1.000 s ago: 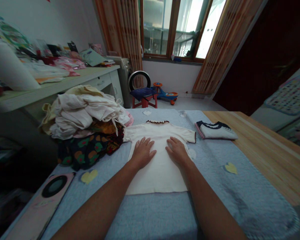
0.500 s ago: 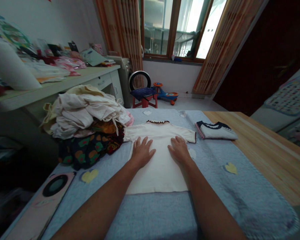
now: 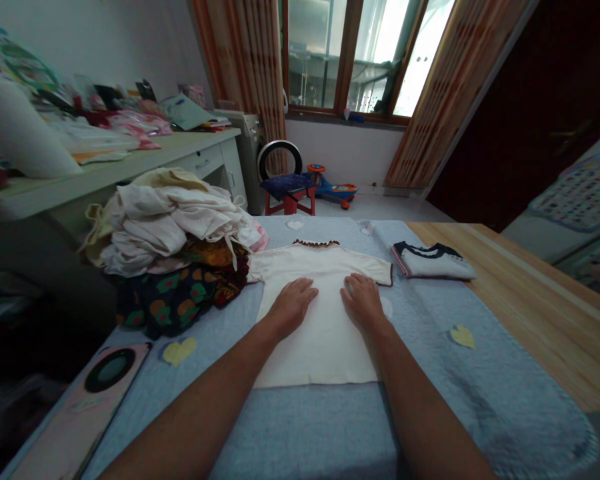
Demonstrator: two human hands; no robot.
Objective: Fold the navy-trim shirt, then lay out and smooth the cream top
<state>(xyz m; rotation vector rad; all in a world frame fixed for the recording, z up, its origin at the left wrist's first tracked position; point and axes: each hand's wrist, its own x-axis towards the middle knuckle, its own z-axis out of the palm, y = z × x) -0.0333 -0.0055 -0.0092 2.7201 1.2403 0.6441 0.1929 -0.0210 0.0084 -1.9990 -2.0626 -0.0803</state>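
Note:
A white short-sleeved shirt (image 3: 325,340) lies spread out on a blue cloth, its dark ruffled collar pointing away from me and dark trim on the right sleeve edge. My left hand (image 3: 294,307) rests on the left half of the shirt, turned inward, fingers stretched out close together. On the right half, my right hand (image 3: 363,299) touches the fabric with its fingers slightly bent and apart. Neither hand has a fold of cloth gripped in it that I can see.
Left of the shirt is a heap of crumpled clothes (image 3: 175,220). A folded garment with a dark neckline (image 3: 435,262) lies to the right. A pink phone (image 3: 80,413) sits near the left edge of the blue cloth (image 3: 485,387). Beyond stands a red stool (image 3: 290,200).
My left hand has turned inward and shifted slightly right, its spread fingers drawn together. My right hand has moved very little. The shirt lies as before.

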